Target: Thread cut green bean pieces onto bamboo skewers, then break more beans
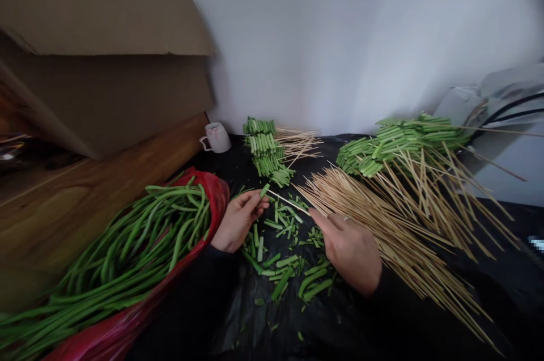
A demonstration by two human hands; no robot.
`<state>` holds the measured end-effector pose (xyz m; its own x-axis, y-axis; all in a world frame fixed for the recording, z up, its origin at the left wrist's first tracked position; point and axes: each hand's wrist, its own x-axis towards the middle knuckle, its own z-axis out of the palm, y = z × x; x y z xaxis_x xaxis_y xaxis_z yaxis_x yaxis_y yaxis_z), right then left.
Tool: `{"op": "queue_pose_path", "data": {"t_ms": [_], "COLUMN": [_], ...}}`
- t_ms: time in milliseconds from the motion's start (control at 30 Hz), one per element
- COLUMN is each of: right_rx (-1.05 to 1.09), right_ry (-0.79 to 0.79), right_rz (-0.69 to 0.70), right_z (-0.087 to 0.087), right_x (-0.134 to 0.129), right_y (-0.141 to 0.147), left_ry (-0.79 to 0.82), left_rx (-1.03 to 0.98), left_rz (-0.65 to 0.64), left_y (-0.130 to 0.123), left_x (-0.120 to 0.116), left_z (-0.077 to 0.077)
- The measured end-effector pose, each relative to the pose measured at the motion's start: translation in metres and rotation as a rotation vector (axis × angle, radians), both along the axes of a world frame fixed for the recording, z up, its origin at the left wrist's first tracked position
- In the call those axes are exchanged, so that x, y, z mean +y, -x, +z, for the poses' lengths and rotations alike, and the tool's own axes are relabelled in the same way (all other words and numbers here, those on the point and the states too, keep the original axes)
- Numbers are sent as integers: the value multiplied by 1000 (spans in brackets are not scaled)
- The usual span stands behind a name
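Between its thumb and fingers, my left hand point(240, 218) pinches a short cut piece of green bean point(264, 190). My right hand point(352, 249) grips a thin wooden skewer point(289, 202), whose far end reaches the bean piece; whether the tip is inside it I cannot tell. Loose cut bean pieces point(285, 276) lie scattered on the black plastic sheet point(242, 321) below and between my hands. Beside my right hand spreads a large pile of bare skewers point(391, 219).
Long whole beans point(140, 236) fill a red plastic bag point(219, 191) at left. Skewered bean pieces are stacked at the back middle point(266, 148) and back right point(403, 143). A white mug point(217, 139) stands near a cardboard box point(140, 89). A pale wall point(323, 43) rises behind.
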<state>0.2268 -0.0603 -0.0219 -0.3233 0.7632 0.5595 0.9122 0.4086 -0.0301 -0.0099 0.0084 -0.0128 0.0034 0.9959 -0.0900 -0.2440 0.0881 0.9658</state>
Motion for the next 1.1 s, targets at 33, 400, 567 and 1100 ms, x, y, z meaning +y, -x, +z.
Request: {"op": "queue_pose_path", "data": {"t_ms": [33,400,567,1100], "right_rx": [-3,-10,26,125], "right_ry": [-14,40,99,-2], "right_rz": [8,0,13,83], "right_z": [0,-5,-6,-9], "right_x": [-1,-1,-1,-4], "right_y": [1,2,3,9], "left_ry": [21,62,93,105], "left_rx": [-54,-125,-104,1], "left_rz": [-7,-19,-80,-229], "left_y": [0,-1,-11,-20], "left_x": [0,0,-6,-14], "left_z": [1,1,-1,-5]}}
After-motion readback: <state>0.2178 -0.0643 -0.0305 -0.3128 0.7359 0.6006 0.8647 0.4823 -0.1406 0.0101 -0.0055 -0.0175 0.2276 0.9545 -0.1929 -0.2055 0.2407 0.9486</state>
